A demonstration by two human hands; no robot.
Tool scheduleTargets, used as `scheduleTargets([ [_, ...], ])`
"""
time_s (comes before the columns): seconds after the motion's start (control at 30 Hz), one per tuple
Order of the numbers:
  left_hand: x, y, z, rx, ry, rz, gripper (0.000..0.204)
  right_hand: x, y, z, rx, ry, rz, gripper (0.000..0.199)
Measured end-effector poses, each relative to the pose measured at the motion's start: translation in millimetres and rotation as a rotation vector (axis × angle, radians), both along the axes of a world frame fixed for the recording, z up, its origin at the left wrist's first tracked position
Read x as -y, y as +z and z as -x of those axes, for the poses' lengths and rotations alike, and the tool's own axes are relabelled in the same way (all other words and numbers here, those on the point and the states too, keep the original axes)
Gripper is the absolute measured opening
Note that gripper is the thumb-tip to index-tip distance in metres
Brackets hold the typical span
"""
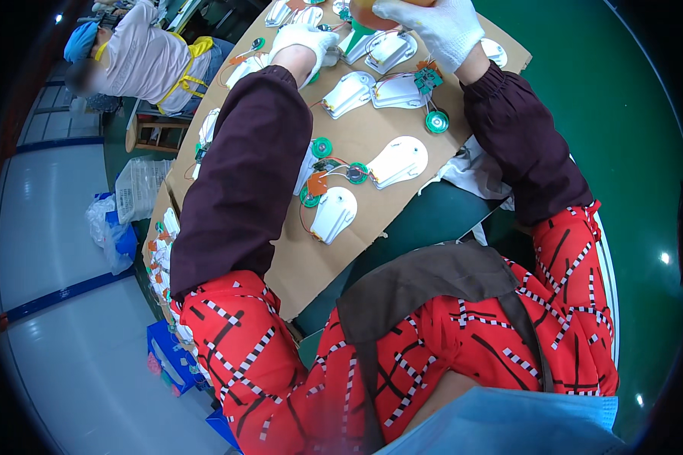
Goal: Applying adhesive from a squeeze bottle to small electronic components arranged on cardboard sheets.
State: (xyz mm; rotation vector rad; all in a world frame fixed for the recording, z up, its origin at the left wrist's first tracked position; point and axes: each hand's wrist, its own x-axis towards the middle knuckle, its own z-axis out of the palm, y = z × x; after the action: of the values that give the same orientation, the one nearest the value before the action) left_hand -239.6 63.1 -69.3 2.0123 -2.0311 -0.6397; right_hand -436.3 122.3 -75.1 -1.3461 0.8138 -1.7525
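Positioning, probably — our white-gloved right hand (pixel 442 32) grips a rounded orange-tan object (pixel 369 17); white-gloved left hand (pixel 302 41) curls, contents unclear — next, likely careful placing.

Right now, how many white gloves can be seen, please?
2: one on the left hand, one on the right hand, both near the top. Others may be hidden.

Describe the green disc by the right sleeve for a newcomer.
On the cardboard, find the edge beside the dark right sleeve. The green disc lies there, below a green circuit board, closer to that sleeve than any other visible disc.
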Motion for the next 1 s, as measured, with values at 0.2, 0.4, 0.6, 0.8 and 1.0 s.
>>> scheduleTargets([
  [0.2,-1.1,1.8,-4.2,0.015,-0.063,-0.021,0.036,-2.7,2.1,-1.1,0.047,0.017,-0.034,0.064],
  [0.4,-4.3,0.6,-2.4,-0.319,0.062,-0.160,0.027,2.1,-0.3,-3.2,0.038,-0.042,-0.031,0.063],
  [0.6,2.7,-4.1,-1.9,-0.255,0.037,-0.138,0.024,7.6,-1.0,-9.3,-0.024,-0.133,-0.049,0.062],
  [0.8,28.4,-29.3,-27.0,-0.184,-0.018,-0.059,0.028,3.3,5.3,-13.0,0.010,-0.061,-0.034,0.063],
  [1.0,16.2,-22.8,-12.8,-0.235,0.014,-0.134,0.032,-3.0,-2.0,-4.3,0.024,-0.055,-0.040,0.065],
])
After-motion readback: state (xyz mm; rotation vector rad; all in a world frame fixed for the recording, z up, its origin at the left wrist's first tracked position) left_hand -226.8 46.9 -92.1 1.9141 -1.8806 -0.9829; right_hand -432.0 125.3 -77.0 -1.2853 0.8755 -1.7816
